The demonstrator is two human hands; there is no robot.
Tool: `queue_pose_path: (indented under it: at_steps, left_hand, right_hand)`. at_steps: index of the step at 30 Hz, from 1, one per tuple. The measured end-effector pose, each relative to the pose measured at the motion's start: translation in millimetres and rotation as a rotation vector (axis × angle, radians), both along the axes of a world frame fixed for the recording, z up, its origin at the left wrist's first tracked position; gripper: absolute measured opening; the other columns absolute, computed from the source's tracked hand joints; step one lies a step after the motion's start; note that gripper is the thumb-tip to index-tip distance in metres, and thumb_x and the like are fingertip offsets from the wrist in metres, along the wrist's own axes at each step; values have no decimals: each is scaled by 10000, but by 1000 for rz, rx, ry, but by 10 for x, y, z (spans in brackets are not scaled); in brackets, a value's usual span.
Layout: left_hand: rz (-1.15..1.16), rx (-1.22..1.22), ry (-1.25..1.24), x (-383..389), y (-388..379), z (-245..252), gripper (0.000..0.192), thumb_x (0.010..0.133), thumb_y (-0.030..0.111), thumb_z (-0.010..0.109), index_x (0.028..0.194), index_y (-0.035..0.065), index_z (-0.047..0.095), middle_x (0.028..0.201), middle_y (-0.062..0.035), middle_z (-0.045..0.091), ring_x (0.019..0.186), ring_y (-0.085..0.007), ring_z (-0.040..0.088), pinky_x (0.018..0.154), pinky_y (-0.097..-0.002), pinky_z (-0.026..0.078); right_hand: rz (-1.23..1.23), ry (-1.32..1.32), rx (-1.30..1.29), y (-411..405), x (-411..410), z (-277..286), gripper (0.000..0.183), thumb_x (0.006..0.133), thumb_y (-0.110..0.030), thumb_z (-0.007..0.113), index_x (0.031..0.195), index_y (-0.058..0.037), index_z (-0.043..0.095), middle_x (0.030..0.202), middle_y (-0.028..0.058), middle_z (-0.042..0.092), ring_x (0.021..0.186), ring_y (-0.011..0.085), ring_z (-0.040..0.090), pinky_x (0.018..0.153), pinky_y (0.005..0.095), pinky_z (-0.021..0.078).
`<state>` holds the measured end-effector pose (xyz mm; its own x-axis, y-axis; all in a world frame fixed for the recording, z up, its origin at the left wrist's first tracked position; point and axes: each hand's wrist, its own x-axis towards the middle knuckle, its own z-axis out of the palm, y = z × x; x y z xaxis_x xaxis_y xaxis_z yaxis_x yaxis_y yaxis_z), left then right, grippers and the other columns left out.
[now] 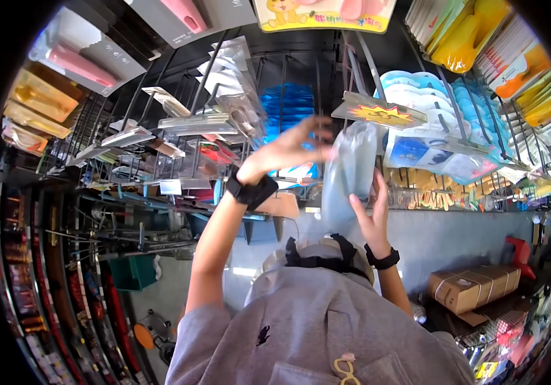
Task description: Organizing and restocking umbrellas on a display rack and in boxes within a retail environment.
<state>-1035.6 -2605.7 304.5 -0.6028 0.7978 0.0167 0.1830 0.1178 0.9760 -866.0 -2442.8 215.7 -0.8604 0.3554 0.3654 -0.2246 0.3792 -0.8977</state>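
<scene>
A light grey-blue item in a clear plastic bag [347, 183] is upright in front of me, its top close under a price-tag holder [381, 111] on a rack hook. My right hand [375, 211] supports the bag's lower right side, thumb and fingers against it. My left hand [290, 149], blurred, reaches over from the left with its fingers spread; its thumb is at the bag's upper left edge, and whether it grips cannot be told. Blue packets [287, 110] hang behind my left hand. White and blue cloud-edged packs [415, 96] hang to the right.
Black wire racks with hanging packaged goods curve around the front. Pink-handled items on grey cards [83, 67] hang upper left, yellow packs [463, 43] upper right. A strapped cardboard box [475, 288] and a red stool [520, 257] are at right; a green bin [133, 273] stands lower left.
</scene>
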Motion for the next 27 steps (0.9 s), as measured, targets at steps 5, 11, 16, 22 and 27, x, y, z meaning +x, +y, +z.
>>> queue_pose_path:
  at_steps: [5, 11, 16, 22, 27]
  left_hand:
    - [120, -85, 397, 476, 140, -350, 632, 675, 218, 702, 1173, -46, 418, 868, -235, 601, 770, -340, 608, 685, -353, 483]
    - [303, -122, 242, 506, 453, -337, 309, 740, 128, 592, 961, -68, 503, 740, -249, 590, 696, -399, 588, 618, -397, 477]
    - [476, -14, 51, 321, 574, -389, 341, 790, 132, 549, 983, -113, 414, 687, -221, 594, 563, -285, 629, 505, -370, 499]
    - [374, -317, 453, -166, 613, -436, 581, 701, 234, 668, 1143, -46, 415, 917, -220, 587, 837, -342, 590, 728, -354, 460]
    - [423, -163, 430, -40, 511, -257, 657, 629, 230, 746, 1155, -21, 441, 991, -201, 580, 921, -296, 578, 777, -340, 446]
  right_hand:
    - [107, -83, -223, 1, -3, -187, 643, 784, -132, 630, 1294, 35, 277, 1292, 178, 364, 1174, 242, 384, 973, 347, 305]
    - [-115, -133, -251, 139, -230, -391, 483, 840, -129, 561, 1250, 33, 365, 1079, 139, 548, 961, 187, 531, 819, 300, 413]
    - [-154, -214, 69, 79, -96, -163, 483, 843, -129, 539, 1260, 33, 356, 1052, 217, 556, 912, 307, 555, 802, 333, 425]
    - [-31, -122, 121, -57, 100, -288, 379, 818, -137, 571, 1137, 31, 455, 1021, 229, 571, 947, 342, 562, 802, 364, 435]
    - [116, -259, -80, 34, 269, -424, 318, 807, -163, 588, 1049, 27, 508, 951, 181, 609, 810, 244, 622, 700, 338, 470]
